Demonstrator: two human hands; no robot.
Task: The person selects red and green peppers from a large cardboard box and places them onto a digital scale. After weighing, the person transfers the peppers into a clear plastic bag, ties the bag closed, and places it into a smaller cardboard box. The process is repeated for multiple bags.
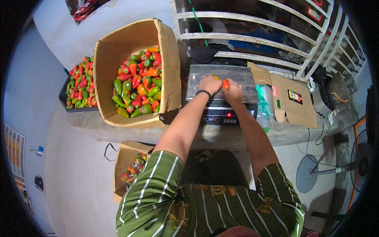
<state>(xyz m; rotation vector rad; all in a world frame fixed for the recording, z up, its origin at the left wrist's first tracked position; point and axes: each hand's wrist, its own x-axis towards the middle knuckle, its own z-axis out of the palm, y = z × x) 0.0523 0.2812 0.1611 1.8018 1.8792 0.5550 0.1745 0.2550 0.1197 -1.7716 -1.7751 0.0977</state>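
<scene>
My left hand (210,85), with a black bead bracelet at the wrist, is curled over the metal pan (195,71) of a digital scale. A bit of a yellow-green pepper (216,77) shows at its fingers; the rest is hidden. Close beside it, my right hand (233,92) holds an orange-red pepper (226,84) near its thumb. Below the pan, the scale's front panel (216,119) has buttons and a lit red light. To the left stands a large open cardboard box (170,68) holding many red, green and orange peppers (136,81).
A black crate (62,96) of peppers stands behind the box's left side. On the floor, a smaller cardboard box (118,174) holds bagged peppers. Flattened cardboard (291,108) and green-and-clear plastic (263,102) lie right of the scale. A white metal grille (251,37) rises behind; cables hang at right.
</scene>
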